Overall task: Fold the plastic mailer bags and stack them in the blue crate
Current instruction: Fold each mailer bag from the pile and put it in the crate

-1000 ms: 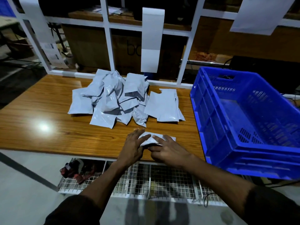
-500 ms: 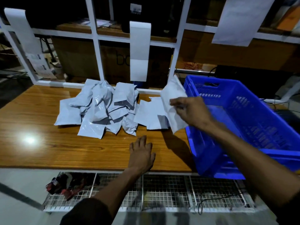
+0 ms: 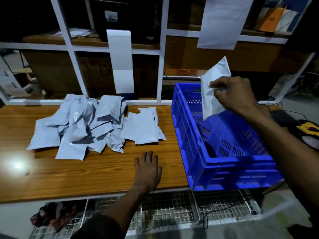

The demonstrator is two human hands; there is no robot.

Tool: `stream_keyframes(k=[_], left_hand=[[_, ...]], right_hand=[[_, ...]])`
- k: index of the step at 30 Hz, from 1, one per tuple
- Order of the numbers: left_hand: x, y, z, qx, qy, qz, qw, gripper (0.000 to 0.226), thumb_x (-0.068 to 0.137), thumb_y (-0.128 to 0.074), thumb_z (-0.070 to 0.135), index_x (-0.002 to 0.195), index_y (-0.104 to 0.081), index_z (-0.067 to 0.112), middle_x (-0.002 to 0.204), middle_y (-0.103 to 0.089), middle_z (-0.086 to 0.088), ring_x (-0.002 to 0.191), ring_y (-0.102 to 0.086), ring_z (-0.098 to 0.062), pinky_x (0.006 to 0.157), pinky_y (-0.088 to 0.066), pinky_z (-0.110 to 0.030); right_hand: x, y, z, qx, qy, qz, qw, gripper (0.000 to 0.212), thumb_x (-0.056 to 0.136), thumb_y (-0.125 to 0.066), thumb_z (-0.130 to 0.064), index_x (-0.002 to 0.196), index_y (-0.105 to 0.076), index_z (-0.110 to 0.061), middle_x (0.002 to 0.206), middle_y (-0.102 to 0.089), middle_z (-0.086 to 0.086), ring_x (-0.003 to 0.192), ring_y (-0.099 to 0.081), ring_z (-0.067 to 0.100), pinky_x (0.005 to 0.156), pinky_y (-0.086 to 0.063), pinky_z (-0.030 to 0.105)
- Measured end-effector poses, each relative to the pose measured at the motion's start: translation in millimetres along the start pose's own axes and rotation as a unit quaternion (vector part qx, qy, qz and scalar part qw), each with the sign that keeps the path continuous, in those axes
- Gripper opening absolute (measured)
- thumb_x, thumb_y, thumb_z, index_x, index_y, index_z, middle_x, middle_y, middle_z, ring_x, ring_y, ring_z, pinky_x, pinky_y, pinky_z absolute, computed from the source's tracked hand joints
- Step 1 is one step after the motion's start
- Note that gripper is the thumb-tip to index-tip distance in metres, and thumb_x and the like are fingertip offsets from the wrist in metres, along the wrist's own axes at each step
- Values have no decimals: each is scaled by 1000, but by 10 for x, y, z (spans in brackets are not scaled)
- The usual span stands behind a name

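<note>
My right hand (image 3: 234, 94) pinches a folded white mailer bag (image 3: 211, 94) and holds it upright over the open blue crate (image 3: 224, 163) at the right end of the wooden table (image 3: 103, 169). The bag's lower corner hangs inside the crate. My left hand (image 3: 148, 167) lies flat on the table near its front edge, fingers straight, holding nothing. A loose pile of grey-white mailer bags (image 3: 81, 125) lies on the table at the left, and a small flat stack of bags (image 3: 143, 126) lies between the pile and the crate.
A white metal shelf frame (image 3: 160, 66) rises behind the table, with paper sheets hanging from it. A wire mesh rack (image 3: 164, 213) runs below the table's front edge. Dark objects and cables (image 3: 296, 125) sit right of the crate.
My right hand lifted the folded bag off the table front and carried it right, from beside the crate to over it. My left hand stayed flat on the table.
</note>
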State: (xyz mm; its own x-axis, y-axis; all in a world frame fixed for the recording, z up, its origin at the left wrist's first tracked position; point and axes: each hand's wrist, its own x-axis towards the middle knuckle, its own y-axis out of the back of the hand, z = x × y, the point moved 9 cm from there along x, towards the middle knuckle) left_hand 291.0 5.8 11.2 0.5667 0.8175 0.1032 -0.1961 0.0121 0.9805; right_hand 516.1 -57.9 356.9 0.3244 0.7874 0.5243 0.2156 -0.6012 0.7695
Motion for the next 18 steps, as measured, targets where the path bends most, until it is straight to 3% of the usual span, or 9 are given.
stream_keyframes(k=[3, 5, 10, 13, 15, 18], left_hand=[[-4, -25, 83, 0, 16, 11, 1000, 52, 98, -43, 44, 138, -53, 13, 152, -46, -15, 141, -40, -37, 112, -31, -63], [-18, -14, 88, -2, 28, 23, 999, 54, 96, -38, 45, 137, -55, 13, 151, -48, -14, 140, -42, -36, 112, -33, -62], [-26, 14, 83, -10, 25, 48, 998, 55, 96, -32, 48, 134, -55, 16, 150, -48, -10, 140, -40, -33, 113, -31, -59], [-28, 29, 90, -9, 26, 53, 998, 53, 96, -33, 48, 132, -56, 17, 149, -49, -9, 140, -41, -31, 114, -31, -58], [-33, 45, 94, -5, 27, 56, 998, 51, 95, -35, 48, 131, -57, 18, 148, -50, -8, 139, -42, -31, 113, -31, -57], [-36, 79, 103, -3, 25, 68, 997, 49, 95, -38, 47, 128, -58, 18, 146, -52, -8, 136, -44, -30, 110, -34, -55]], right_hand=[[52, -352, 412, -46, -25, -56, 997, 30, 89, -63, -4, 117, -74, -9, 116, -73, 13, 111, -66, 30, 105, -45, 33], [55, -736, 622, -70, -24, -121, 990, 32, 86, -62, -3, 115, -74, -9, 114, -73, 17, 111, -64, 37, 102, -49, 42], [-17, -1683, 999, -172, -12, -286, 943, 30, 84, -62, -9, 110, -74, -16, 118, -67, 24, 106, -62, 44, 85, -51, 39], [-65, -1982, 1045, -183, 9, -335, 924, 14, 83, -60, -4, 95, -68, -4, 112, -64, 30, 99, -63, 46, 73, -48, 37], [-97, -2109, 1024, -173, 26, -345, 922, 19, 85, -61, -4, 101, -67, 2, 114, -63, 31, 101, -64, 43, 77, -51, 38], [-120, -2221, 1049, -155, 21, -338, 928, 34, 88, -61, -3, 121, -60, 4, 123, -58, 30, 110, -61, 42, 74, -43, 36]])
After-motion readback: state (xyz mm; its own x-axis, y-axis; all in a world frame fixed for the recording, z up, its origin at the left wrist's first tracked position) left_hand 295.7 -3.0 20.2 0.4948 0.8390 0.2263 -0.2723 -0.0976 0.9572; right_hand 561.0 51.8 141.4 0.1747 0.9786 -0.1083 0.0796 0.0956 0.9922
